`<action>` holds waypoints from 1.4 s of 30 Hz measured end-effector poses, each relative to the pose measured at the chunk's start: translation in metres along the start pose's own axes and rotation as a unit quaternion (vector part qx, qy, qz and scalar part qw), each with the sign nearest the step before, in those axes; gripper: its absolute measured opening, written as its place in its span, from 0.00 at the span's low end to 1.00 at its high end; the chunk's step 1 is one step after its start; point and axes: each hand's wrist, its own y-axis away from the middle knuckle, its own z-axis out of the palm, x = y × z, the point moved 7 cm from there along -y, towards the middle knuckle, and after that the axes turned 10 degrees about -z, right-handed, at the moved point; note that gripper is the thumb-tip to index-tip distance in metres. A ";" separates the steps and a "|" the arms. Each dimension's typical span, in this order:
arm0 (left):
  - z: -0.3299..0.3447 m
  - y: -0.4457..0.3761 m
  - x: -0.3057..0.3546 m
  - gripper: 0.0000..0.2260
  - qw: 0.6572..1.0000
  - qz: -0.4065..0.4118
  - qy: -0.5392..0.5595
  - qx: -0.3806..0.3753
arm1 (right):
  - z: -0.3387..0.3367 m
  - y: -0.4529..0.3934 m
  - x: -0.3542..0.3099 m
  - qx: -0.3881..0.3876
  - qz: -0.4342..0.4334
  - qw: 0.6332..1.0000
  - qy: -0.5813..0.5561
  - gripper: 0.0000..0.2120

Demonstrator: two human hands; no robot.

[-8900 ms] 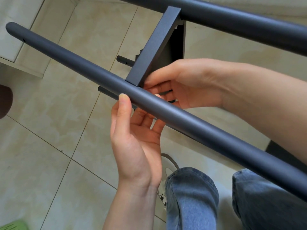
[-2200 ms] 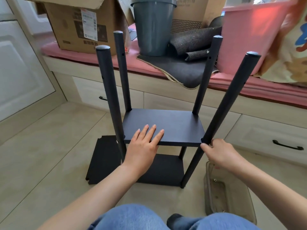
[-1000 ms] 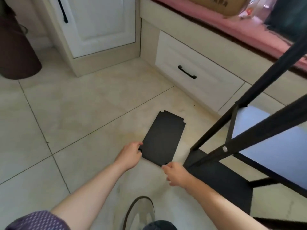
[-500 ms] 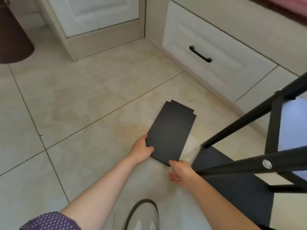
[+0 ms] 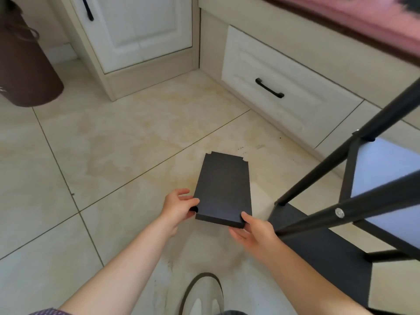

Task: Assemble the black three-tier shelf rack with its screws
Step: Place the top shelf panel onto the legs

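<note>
Left hand [image 5: 179, 209] and right hand [image 5: 252, 231] pinch near corners of flat black notched shelf panel [image 5: 223, 189] at frame centre, likely lifting it for the rack.

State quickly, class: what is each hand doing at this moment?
Left hand: grips the near left corner of the black shelf board.
Right hand: grips the board's near right corner.

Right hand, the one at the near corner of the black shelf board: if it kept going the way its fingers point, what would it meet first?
The right hand already touches the shelf board at its near right corner.
</note>
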 end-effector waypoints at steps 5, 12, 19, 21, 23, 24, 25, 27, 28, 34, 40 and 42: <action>-0.011 0.042 0.003 0.20 0.991 -0.061 0.081 -0.089 | 0.009 0.040 -0.029 -0.023 -0.028 0.998 0.045 0.06; -0.040 0.129 0.040 0.17 0.983 0.012 0.122 -0.139 | 0.037 0.136 -0.099 -0.097 -0.127 0.976 0.147 0.10; -0.042 0.238 0.100 0.10 0.963 0.074 0.178 -0.190 | 0.036 0.259 -0.164 -0.170 -0.222 0.943 0.183 0.11; -0.042 0.269 0.115 0.14 0.951 0.099 0.194 -0.219 | 0.029 0.291 -0.177 -0.195 -0.240 0.935 0.174 0.10; -0.041 0.299 0.129 0.16 0.940 0.121 0.204 -0.244 | 0.018 0.319 -0.189 -0.208 -0.264 0.926 0.170 0.10; -0.041 0.314 0.135 0.16 0.935 0.133 0.207 -0.254 | 0.013 0.332 -0.194 -0.216 -0.276 0.921 0.168 0.10; -0.040 0.328 0.142 0.16 0.930 0.147 0.209 -0.264 | 0.008 0.345 -0.199 -0.225 -0.289 0.916 0.165 0.10; -0.037 0.355 0.155 0.15 0.920 0.173 0.212 -0.281 | -0.002 0.370 -0.212 -0.242 -0.316 0.903 0.164 0.07; -0.035 0.367 0.161 0.16 0.916 0.186 0.212 -0.286 | -0.008 0.381 -0.219 -0.244 -0.330 0.897 0.162 0.07; 0.001 0.437 0.197 0.12 0.880 0.236 0.232 -0.340 | -0.045 0.434 -0.269 -0.223 -0.393 0.884 0.123 0.10; 0.064 0.491 0.212 0.14 0.837 0.238 0.287 -0.399 | -0.095 0.460 -0.314 -0.185 -0.411 0.892 -0.022 0.18; 0.088 0.508 0.213 0.20 0.819 0.233 0.310 -0.423 | -0.113 0.463 -0.327 -0.176 -0.417 0.888 -0.083 0.22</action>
